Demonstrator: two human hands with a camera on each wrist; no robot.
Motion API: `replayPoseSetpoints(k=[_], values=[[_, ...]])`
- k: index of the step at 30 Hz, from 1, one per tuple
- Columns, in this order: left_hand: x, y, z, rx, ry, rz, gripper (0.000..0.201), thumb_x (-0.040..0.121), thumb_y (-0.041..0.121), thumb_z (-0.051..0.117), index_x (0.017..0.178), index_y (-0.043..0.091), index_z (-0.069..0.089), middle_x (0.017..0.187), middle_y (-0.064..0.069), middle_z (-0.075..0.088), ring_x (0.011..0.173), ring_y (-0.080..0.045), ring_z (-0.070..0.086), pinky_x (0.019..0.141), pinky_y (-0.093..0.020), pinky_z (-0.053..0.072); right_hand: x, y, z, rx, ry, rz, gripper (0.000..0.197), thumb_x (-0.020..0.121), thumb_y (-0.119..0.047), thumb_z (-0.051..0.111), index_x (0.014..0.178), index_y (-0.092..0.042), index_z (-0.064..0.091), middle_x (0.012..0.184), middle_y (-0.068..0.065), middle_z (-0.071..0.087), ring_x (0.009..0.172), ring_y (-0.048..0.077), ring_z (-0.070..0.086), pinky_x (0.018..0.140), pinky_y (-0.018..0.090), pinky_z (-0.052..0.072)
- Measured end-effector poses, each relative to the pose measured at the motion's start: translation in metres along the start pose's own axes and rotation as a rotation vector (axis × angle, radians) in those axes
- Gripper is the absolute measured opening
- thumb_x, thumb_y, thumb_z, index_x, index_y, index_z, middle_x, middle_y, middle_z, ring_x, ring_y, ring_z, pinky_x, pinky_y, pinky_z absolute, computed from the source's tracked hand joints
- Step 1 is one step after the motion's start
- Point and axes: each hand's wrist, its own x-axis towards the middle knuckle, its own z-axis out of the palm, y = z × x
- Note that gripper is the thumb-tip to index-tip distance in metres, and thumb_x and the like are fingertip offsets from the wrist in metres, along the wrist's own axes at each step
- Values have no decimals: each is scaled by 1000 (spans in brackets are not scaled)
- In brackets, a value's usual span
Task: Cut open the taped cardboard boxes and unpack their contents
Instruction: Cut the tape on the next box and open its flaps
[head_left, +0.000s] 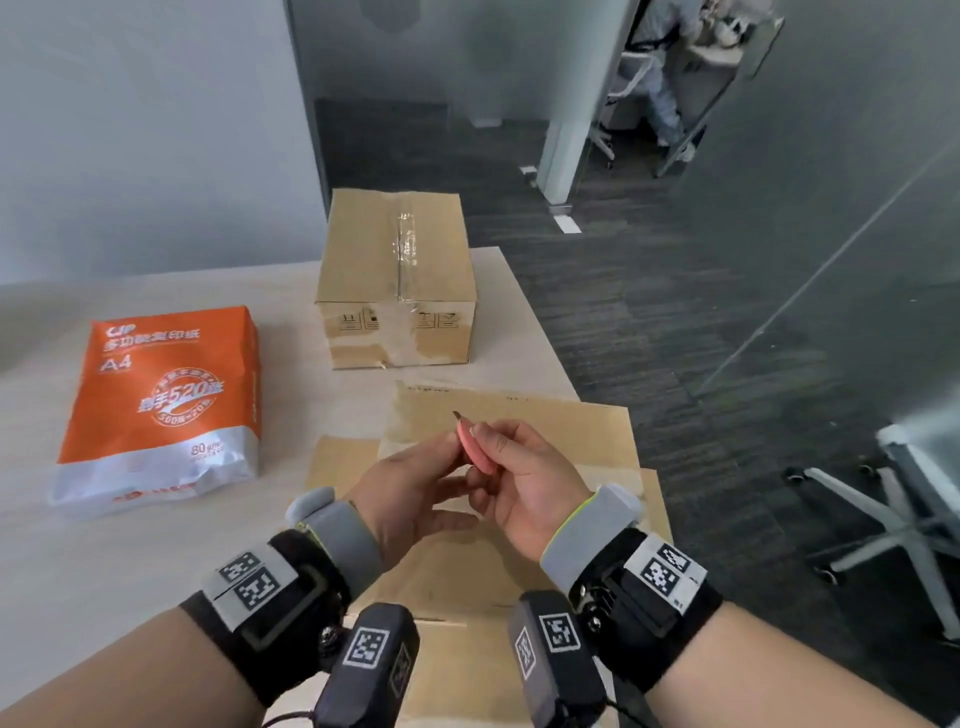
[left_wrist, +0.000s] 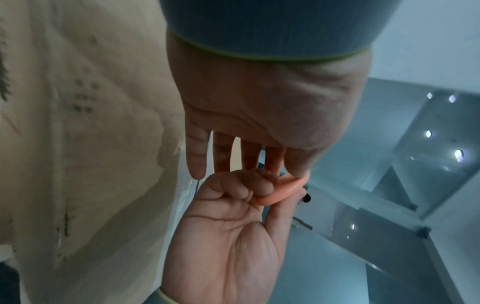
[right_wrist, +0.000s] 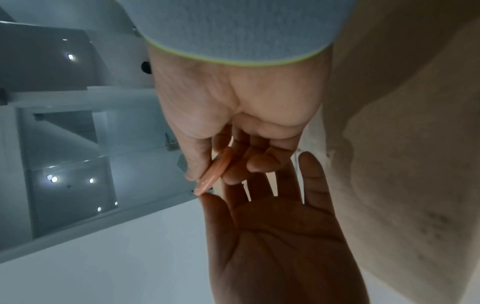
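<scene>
Nearest, both hands meet above a flattened cardboard box (head_left: 498, 551) lying at the near right of the table (head_left: 104, 571). The right hand (head_left: 530, 483) holds a small pink box cutter (head_left: 475, 448) with fingers curled round its lower body and the thumb pressed along one side; its long axis runs up and away from the person, leaning slightly left, with the dark blade tip (head_left: 457, 414) at the far upper end. In the right wrist view the cutter (right_wrist: 214, 170) lies pinched between thumb and curled fingers. The left hand (head_left: 410, 493) is spread, fingers straight and relaxed, gripping nothing; its thumb tip touches the cutter's end, as the left wrist view shows at the cutter (left_wrist: 283, 190). Farther left on the table lies an orange and white ream of A4 paper (head_left: 166, 405), flat, well apart from the hands. Beyond, a taped cardboard box (head_left: 397, 280) stands closed, clear tape running along its top seam away from the person.
</scene>
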Motion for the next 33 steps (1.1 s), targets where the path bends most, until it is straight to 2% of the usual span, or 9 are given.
replayPoseSetpoints(k=[6, 9, 11, 13, 16, 18, 25, 28, 33], values=[[-18, 8, -51, -88, 70, 42, 35, 89, 47, 62, 93, 12, 62, 89, -7, 64, 86, -25, 65, 77, -41, 57, 13, 23, 51, -327, 56, 1, 27, 91, -37, 71, 90, -17, 54, 74, 3, 68, 58, 17, 60, 50, 27, 41], [-17, 18, -80, -105, 203, 34, 34, 82, 44, 70, 90, 14, 58, 89, -4, 73, 84, -22, 74, 59, -32, 60, 19, 23, 58, -768, 142, -163, 25, 94, -33, 66, 79, -14, 56, 73, -1, 64, 62, 13, 56, 58, 28, 45], [-15, 22, -102, -89, 276, 14, 23, 89, 37, 70, 88, 17, 58, 85, 0, 72, 68, -12, 71, 44, -22, 51, 25, 21, 51, -1102, 203, -303, 26, 91, -33, 63, 72, -17, 54, 64, -9, 53, 59, 10, 47, 61, 31, 41], [-13, 19, -123, -63, 293, -24, 17, 91, 29, 71, 88, 18, 60, 83, 3, 69, 60, -6, 62, 39, -18, 43, 26, 23, 42, -1344, 191, -304, 24, 89, -37, 62, 73, -21, 56, 65, -12, 54, 59, 9, 47, 60, 30, 42], [-10, 8, -144, -1, 290, -68, 18, 87, 23, 78, 99, 13, 68, 81, 3, 62, 59, -7, 48, 43, -18, 40, 24, 30, 38, -1634, 60, -172, 19, 84, -51, 63, 88, -32, 64, 93, -16, 59, 88, 9, 58, 81, 31, 51], [-6, 4, -151, 23, 295, -95, 24, 85, 19, 79, 107, 11, 73, 79, 2, 59, 59, -8, 47, 45, -19, 42, 24, 32, 41, -1792, 19, -118, 40, 78, -64, 64, 107, -36, 63, 112, -18, 56, 107, 11, 52, 95, 35, 47], [2, 4, -149, 18, 277, -142, 32, 79, 19, 85, 109, 16, 75, 89, -2, 65, 74, -11, 61, 54, -26, 53, 22, 45, 53, -1983, 47, -61, 74, 62, -82, 64, 118, -37, 48, 122, -15, 46, 116, 17, 44, 94, 41, 44], [3, 7, -146, 7, 276, -152, 36, 77, 23, 86, 110, 18, 72, 105, -7, 72, 86, -16, 69, 60, -29, 57, 21, 49, 54, -1989, 71, -22, 81, 59, -84, 63, 124, -40, 45, 126, -17, 43, 120, 15, 41, 96, 43, 42], [5, 8, -139, 14, 275, -174, 34, 79, 19, 85, 110, 16, 72, 112, -8, 74, 100, -21, 71, 64, -33, 59, 35, 39, 59, -1938, 37, 92, 76, 48, -82, 73, 106, -39, 48, 112, -13, 43, 110, 16, 41, 95, 44, 43]])
